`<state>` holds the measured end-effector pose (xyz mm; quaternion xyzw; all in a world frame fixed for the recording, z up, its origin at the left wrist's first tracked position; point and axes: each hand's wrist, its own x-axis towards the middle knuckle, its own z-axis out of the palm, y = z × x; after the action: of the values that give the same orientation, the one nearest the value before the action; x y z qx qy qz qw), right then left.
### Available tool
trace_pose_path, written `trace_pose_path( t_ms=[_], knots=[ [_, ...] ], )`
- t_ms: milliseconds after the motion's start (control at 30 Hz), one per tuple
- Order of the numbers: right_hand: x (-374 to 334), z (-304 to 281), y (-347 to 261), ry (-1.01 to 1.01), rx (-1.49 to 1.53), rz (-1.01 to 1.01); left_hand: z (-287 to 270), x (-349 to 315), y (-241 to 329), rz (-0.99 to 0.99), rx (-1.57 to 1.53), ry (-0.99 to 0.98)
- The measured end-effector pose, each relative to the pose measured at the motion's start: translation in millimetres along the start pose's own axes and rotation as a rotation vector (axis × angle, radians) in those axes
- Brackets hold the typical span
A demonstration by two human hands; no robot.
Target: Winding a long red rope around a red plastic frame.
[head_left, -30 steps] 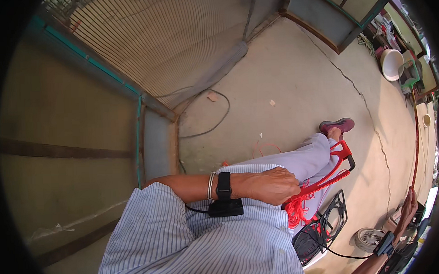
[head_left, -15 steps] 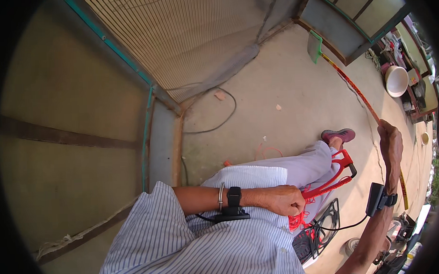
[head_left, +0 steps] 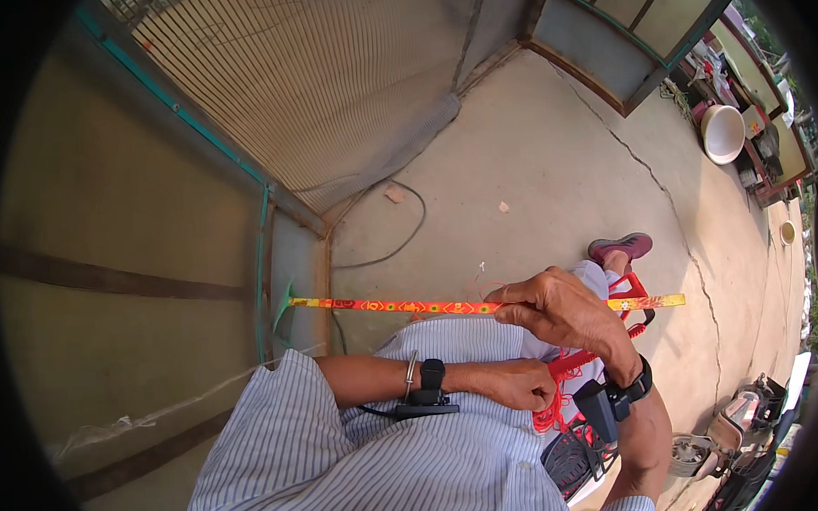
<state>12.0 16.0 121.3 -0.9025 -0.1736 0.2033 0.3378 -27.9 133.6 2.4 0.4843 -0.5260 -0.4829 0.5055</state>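
Observation:
My right hand pinches the long red-and-yellow patterned handle of a fly swatter between thumb and fingers. The handle lies level across my lap area, and its green head, seen nearly edge-on, is at the left by the panelled door. My left hand is a fist at my lap, closed on the end of a red frame-like tool. Part of that tool, with a black grip, shows beyond my right wrist. Loose red cord hangs below the left fist.
A slatted screen covered with plastic sheeting stands ahead. A dark hose curls on the cracked concrete floor. To the far right are a white basin, cluttered shelves and, lower, a small fan-like object.
My right hand has swung the fly swatter from the far right over to the left, so its green head now lies by the door. My left fist stays nearly in place.

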Motion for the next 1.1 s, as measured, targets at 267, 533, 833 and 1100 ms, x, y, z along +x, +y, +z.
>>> trace_pose_path(
  t_ms=[267, 533, 833, 1100],
  knots=[
    [-102.6, -97.8, 91.9, 0.660, -0.703, 0.840, -2.3, -8.5, -7.4, -0.031, -0.116, 0.033],
    [-24.4, -21.6, 23.2, 0.328, -0.685, 0.278, 2.7, -3.9, -15.5, -0.043, -0.141, -0.009],
    [-87.5, -69.5, 79.0, 0.550, -0.108, 0.484, 0.7, -2.9, -11.0, -0.045, -0.155, -0.017],
    [-48.6, -27.6, 40.3, 0.185, -1.059, 0.451, -3.9, -4.7, -9.7, -0.089, -0.140, -0.091]
  ],
)
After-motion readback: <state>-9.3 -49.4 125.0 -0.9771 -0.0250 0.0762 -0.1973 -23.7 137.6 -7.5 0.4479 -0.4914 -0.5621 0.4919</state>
